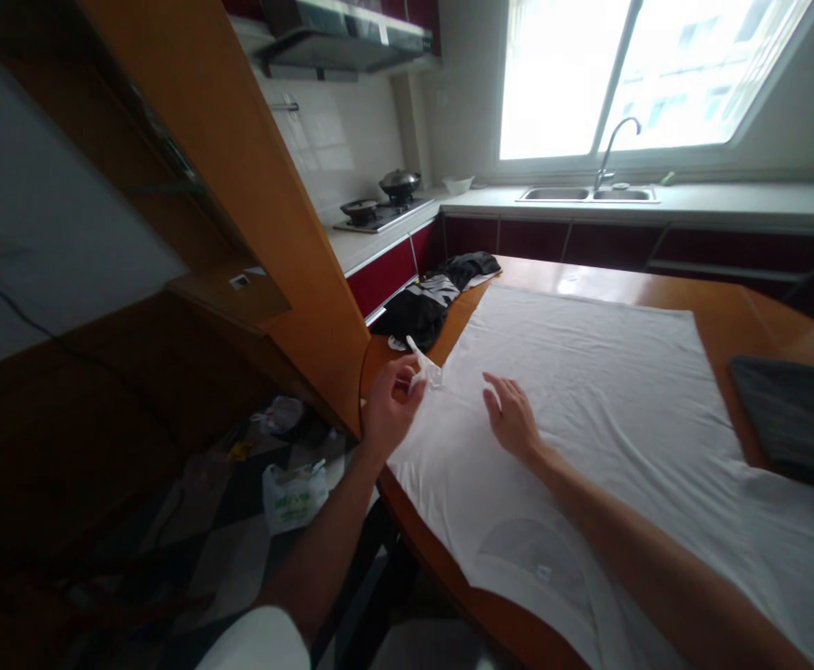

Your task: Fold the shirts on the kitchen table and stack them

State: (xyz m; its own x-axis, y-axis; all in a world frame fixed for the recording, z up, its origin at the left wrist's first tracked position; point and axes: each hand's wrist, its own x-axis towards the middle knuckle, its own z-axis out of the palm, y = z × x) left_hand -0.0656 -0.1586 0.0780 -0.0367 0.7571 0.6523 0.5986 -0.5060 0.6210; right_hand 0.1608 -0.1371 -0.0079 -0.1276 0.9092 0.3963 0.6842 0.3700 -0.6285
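From my remote station, I watched a white T-shirt (588,409) lie spread flat across a curved wooden table (734,321), filling most of the centre and lower right of the frame, its neckline toward the bottom edge. At centre frame, the left hand (387,409) had its fingers pinched together on a small bunched bit of the shirt's white fabric at the garment's left edge, lifting that piece slightly off the table. Just to its right, the right hand (513,416) rested palm down on the cloth, fingers apart and flat, gripping nothing.

A dark, crumpled garment (424,302) with black and white patches lay on the table's far left corner, just above the left hand and touching the shirt's upper left side. A dark grey folded cloth (793,419) sat at the right edge of the frame, beside the shirt. An orange wooden partition (239,158) slanted from the upper left down to the table's edge.

Below it, in the lower left, a white plastic bag (293,495) with green print and other scattered items lay on the patterned floor. In the background, a stove (382,216) carried two pots under a range hood in the upper centre, while a steel sink (588,194) with a curved tap stood beneath a bright window (630,74) in the upper right.
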